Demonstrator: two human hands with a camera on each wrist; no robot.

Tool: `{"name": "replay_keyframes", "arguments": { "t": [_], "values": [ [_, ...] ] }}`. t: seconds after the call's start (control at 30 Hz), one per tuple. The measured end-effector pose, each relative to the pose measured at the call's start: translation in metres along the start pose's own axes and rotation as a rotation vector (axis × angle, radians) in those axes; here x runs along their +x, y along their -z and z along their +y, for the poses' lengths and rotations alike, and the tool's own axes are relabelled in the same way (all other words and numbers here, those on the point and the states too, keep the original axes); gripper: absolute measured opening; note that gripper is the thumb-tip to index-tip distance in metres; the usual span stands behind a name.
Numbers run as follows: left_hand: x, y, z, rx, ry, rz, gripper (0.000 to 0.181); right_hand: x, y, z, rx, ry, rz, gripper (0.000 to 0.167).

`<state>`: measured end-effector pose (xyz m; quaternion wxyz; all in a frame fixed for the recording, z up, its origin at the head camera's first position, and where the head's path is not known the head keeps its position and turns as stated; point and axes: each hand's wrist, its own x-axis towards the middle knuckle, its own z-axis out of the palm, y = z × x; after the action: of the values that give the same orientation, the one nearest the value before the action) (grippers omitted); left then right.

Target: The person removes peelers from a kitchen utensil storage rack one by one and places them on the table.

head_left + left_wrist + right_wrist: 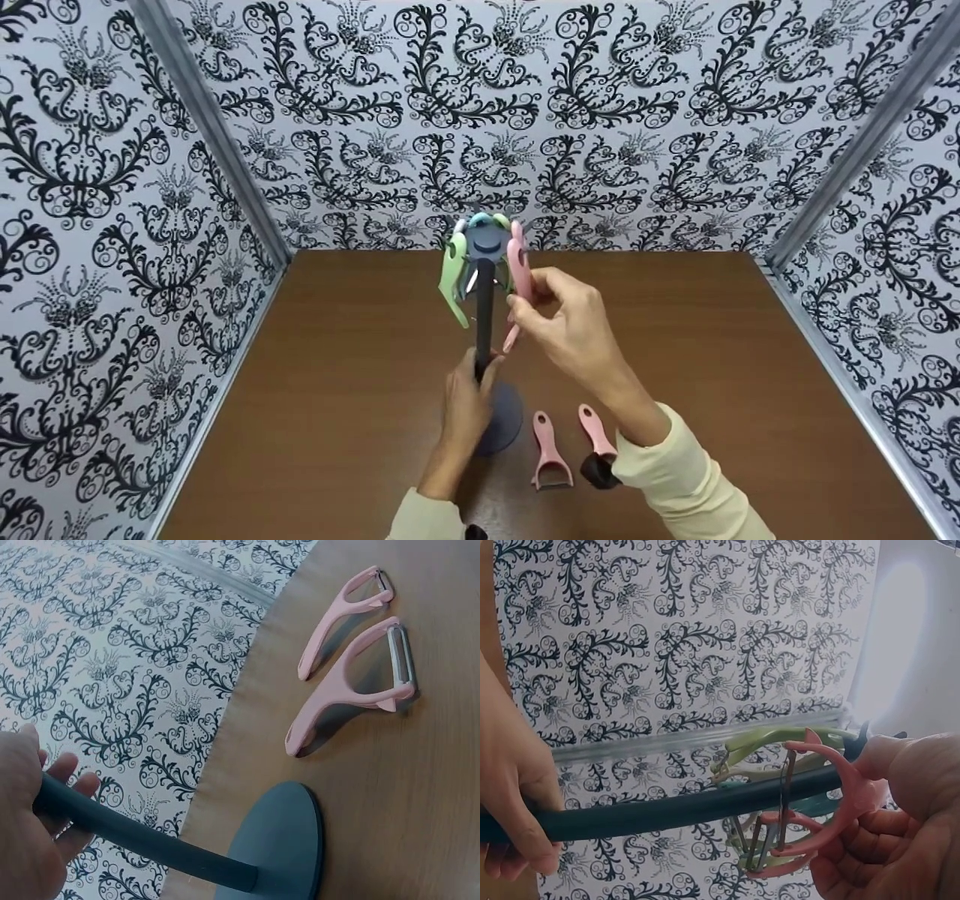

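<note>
A dark utensil stand (485,315) with a curved pole and a round base (281,847) stands on the table. Around its top hang several peelers, among them a green peeler (452,274) on the left side. My left hand (466,401) grips the pole low down, above the base. With thumb and fingers my right hand (574,322) pinches a pink peeler (859,799) at the right side of the stand's top. Its handle end is at the hooks, and its blade points down along the pole. Another pink peeler hangs close behind it.
Two more pink peelers lie on the brown table (337,390) right of the base: one pink peeler (547,450) nearer the stand, another pink peeler (592,427) partly hidden by the right wrist's camera. Patterned walls (480,112) enclose the back and sides.
</note>
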<state>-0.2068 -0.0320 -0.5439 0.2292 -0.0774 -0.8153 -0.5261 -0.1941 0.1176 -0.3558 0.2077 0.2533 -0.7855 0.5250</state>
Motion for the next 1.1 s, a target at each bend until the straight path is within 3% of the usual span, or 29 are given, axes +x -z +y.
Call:
{"name": "replay_keyframes", "arguments": {
  "t": [0.17,0.43,0.83,1.1],
  "values": [
    [0.000,-0.001,-0.002,0.063,-0.032,-0.008,0.020,-0.003,-0.001,-0.003,-0.032,-0.003,0.027,0.009],
    [0.002,-0.002,-0.003,0.128,-0.178,0.022,0.007,-0.006,0.003,-0.009,-0.126,0.008,0.034,0.011],
    [0.005,0.002,-0.003,0.118,-0.156,-0.066,0.006,-0.012,0.021,-0.017,-0.060,-0.048,0.001,0.017],
    [0.008,0.006,-0.002,0.103,-0.142,-0.105,0.005,-0.013,0.028,-0.021,-0.083,-0.033,-0.002,0.019]
  ]
}}
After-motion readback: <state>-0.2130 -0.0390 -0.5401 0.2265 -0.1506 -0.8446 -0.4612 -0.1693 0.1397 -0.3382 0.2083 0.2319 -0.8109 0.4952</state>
